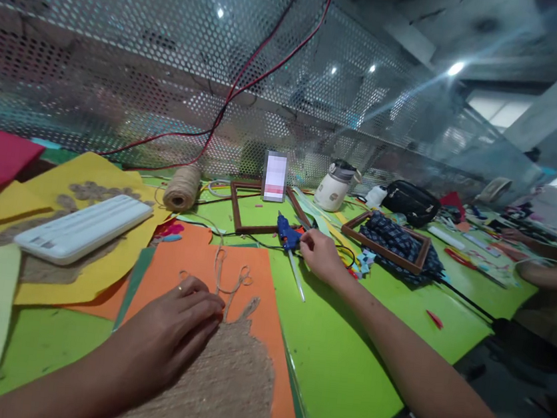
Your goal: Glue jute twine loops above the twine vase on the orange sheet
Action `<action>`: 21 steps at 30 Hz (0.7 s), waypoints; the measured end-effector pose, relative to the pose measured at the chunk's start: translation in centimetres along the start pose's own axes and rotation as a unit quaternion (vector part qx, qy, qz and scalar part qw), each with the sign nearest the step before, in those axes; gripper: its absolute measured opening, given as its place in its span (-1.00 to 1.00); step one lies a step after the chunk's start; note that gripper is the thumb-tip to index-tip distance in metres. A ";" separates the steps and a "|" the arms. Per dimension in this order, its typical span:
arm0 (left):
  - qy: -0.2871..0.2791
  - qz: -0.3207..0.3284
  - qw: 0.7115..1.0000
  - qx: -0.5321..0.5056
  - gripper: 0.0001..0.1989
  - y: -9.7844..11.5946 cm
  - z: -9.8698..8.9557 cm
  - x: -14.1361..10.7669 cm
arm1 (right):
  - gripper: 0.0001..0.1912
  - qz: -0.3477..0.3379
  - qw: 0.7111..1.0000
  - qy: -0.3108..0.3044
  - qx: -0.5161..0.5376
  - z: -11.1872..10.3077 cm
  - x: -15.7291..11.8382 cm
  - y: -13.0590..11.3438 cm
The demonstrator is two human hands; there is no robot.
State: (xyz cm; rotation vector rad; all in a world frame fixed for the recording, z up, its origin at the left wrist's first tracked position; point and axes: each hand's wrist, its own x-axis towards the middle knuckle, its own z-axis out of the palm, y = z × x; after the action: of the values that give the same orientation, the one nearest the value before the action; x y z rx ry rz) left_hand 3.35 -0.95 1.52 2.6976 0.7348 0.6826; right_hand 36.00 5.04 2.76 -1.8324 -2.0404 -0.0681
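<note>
Brown burlap [232, 391] lies on an orange sheet [261, 274] in front of me. My left hand [175, 325] rests over the burlap's upper left edge, its fingers bent and close together; what is under the fingertips is hidden. Loose twine [231, 292] curls on the orange sheet just beyond them. My right hand [321, 254] is at the back end of a blue glue gun [286, 234], fingers closed around it. The glue gun has a clear glue stick [297, 277] beside it, pointing toward me.
A twine spool [181, 188], wooden frame [249, 229], phone [275, 176] and jar [333, 186] stand or lie behind. A white case [82, 227] sits left on yellow paper [115, 271]. Right are an umbrella [393, 239] inside another frame, a black pouch [411, 203], and a person's arm [547, 273].
</note>
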 end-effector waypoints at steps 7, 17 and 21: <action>0.014 0.004 1.000 -0.008 -0.77 0.0 -0.1 0.2 | -0.64 0.048 0.993 0.059 -0.091 -0.1 0.0 -2.2; 0.000 0.001 1.000 0.007 -0.76 0.0 0.1 0.0 | -0.64 -0.073 0.989 -0.038 -0.124 0.1 2.1 -0.6; -0.008 -0.006 1.000 0.004 -0.75 0.0 0.0 0.0 | -0.73 -0.062 0.994 -0.019 -0.084 0.8 2.8 0.0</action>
State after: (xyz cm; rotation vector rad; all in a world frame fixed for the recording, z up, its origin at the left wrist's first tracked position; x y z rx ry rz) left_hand 3.33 -1.00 1.56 2.7003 0.7509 0.6556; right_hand 35.61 7.92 2.92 -1.8134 -2.2338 -0.2487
